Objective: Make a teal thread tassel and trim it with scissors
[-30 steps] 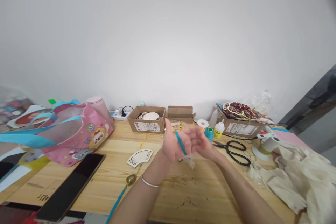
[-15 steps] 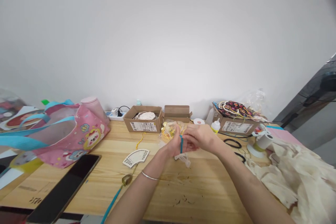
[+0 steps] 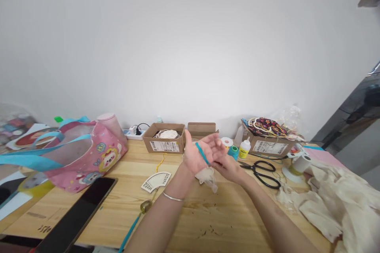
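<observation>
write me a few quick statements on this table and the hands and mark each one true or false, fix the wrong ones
1. Teal thread crosses the palm of the left hand. True.
2. A bracelet is worn on the right wrist. False: the bracelet is on the left wrist.
3. The fan-shaped piece lies to the right of both hands. False: the fan-shaped piece lies to their left.
4. The right hand is close by the fingers of the left. True.
5. The scissors have black handles. True.
6. The bag is plain green. False: the bag is pink with cartoon prints and blue straps.
</observation>
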Tool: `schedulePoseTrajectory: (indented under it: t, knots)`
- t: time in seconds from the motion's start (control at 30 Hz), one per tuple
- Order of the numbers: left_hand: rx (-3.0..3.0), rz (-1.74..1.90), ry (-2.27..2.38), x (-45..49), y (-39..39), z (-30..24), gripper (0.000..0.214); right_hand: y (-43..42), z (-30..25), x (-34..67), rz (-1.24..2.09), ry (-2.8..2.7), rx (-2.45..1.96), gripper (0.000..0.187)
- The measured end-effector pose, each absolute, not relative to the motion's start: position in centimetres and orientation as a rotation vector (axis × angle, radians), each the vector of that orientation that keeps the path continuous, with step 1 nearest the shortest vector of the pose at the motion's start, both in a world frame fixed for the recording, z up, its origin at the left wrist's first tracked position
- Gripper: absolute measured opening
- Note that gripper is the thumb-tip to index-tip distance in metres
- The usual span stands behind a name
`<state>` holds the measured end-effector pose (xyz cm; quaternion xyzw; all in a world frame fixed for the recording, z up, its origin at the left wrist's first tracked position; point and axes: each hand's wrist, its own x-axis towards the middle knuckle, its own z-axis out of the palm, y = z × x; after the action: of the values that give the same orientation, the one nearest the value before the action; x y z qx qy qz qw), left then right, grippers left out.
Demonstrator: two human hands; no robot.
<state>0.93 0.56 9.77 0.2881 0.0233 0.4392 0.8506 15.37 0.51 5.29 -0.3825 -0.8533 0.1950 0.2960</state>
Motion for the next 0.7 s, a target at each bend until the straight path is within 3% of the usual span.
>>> schedulePoseTrajectory:
  t: [0.17, 0.27, 0.47, 0.7]
  knots:
    - [0.573, 1.104, 0.167, 1.6, 3.2, 8.4, 0.078, -0.4, 6.0, 15.7, 0.067, -2.470, -1.025, 0.028]
    - [0.619, 1.112, 0.293, 2.0, 3.8, 7.0, 0.070, 0.2, 6.5, 16.0, -0.043, -2.503, -1.051, 0.028]
    - [0.657, 1.199, 0.322, 2.6, 4.1, 6.8, 0.057, 3.5, 8.1, 17.6, 0.165, -2.439, -1.049, 0.025]
    - [0.656, 1.559, 0.143, 3.1, 5.3, 11.7, 0.048, 7.6, 14.4, 20.0, 0.230, -2.273, -1.064, 0.030]
